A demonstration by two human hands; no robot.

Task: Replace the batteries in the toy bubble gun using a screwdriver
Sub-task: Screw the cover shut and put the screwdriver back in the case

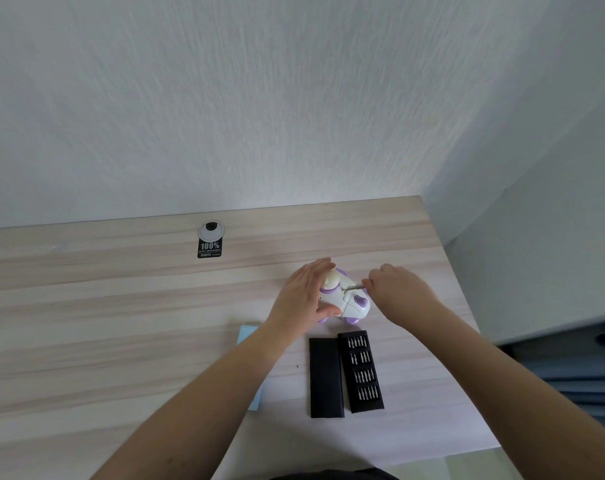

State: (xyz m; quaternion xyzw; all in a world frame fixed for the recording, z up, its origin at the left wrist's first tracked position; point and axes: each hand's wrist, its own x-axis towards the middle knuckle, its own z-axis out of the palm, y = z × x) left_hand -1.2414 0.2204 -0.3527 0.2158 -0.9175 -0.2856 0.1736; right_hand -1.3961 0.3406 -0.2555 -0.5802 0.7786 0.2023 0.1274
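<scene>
Toy [342, 299]: white and purple bubble gun, on the desk near its right end, between the two hands.
Left hand [306, 292]: fingers straight and together over the far side of the toy, thumb against its near side; it steadies the toy from the left.
Right hand [396, 289]: fingers curled round the screwdriver handle, pinching it.
Screwdriver [353, 287]: thin metal shaft lying nearly level, tip at the toy's upper right side, most likely on the battery cover screw; the screw itself is too small to see.
Weight: the toy looks like light, hollow plastic, so it probably shifts under any sideways push.
Stiffness: hard shell, no give; rounded and glossy, so likely slippery to the palm.
Fragile spots: the small purple knobs and the thin cover edge seem the parts to spare.
Where to hold: the broad white body, clamped from the side opposite the driver, as the left hand does.
Bit tray [360, 370]: black, rows of small bits, lying near the toy on the near side.
Sleeve [326, 377]: plain black case, touching the tray's left edge.
Blue sheet [251, 341]: partly under the left forearm.
Desk [121, 306]: pale wood-grain top, smooth and flat, with a cable grommet and a black label near the back edge.
Room: white textured wall behind; the desk ends at a corner on the right.
</scene>
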